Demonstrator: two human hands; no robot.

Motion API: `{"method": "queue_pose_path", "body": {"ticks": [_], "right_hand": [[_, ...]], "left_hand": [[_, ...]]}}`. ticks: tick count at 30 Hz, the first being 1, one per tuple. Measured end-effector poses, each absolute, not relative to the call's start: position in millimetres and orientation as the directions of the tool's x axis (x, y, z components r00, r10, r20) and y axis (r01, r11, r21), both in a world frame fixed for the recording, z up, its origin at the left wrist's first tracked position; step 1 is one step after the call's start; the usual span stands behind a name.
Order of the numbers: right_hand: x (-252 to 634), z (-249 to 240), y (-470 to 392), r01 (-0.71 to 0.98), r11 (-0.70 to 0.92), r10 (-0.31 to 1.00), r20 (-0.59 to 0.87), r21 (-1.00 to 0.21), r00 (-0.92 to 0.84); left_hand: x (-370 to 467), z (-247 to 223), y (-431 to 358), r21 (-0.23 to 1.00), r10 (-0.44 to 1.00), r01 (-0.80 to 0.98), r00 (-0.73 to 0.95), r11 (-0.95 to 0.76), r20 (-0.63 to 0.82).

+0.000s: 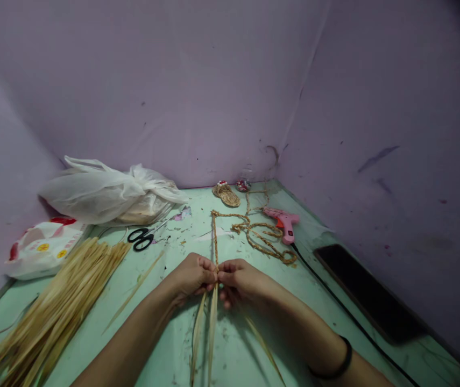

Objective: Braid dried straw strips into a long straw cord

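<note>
A thin straw braid [214, 236] runs from the table's middle down to both hands. My left hand [197, 275] is closed, pinching the braid's near end from the left. From the right, my right hand [235, 277] pinches the same spot, its fingertips nearly touching those of the left. Loose straw strands [212, 336] hang from the hands towards the front edge, one of them slanting to the right. Beyond the hands, the braid bends and continues into a loose coiled length [264, 239] on the right.
Left: straw bundle [58, 306], black-handled scissors [141, 238], white plastic bag [108, 193], red-and-white packet [46, 247]. Back: small woven piece [227, 195]. Right: pink glue gun [288, 224] with black cord, dark flat phone-like object [367, 290]. Purple sheets enclose the green tabletop [165, 333].
</note>
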State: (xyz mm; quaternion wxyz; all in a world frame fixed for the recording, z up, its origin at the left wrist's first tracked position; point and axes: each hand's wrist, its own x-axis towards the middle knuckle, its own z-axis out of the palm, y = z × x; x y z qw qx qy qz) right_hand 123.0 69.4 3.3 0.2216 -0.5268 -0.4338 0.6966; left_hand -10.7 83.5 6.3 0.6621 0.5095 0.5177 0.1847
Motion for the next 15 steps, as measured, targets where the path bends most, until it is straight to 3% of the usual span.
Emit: {"method": "queue_pose_path", "body": {"ticks": [6,10,15], "right_hand": [[127.9,-10.2,75.2,0.414,-0.299,0.88,-0.416,-0.86,-0.229],[130.6,-19.3,78.5,0.396,-0.276,0.906,-0.375,-0.876,-0.197],[127.9,-27.9,76.7,0.302,-0.323,0.899,-0.391,-0.897,-0.199]], "left_hand": [[-9.7,3.2,83.3,0.853,0.783,0.4,0.385,0.336,-0.489],[-11.8,3.6,82.7,0.777,0.809,0.581,0.321,0.242,-0.492],[-15.5,13.3,77.1,0.561,0.857,0.826,0.253,0.051,-0.45]]}}
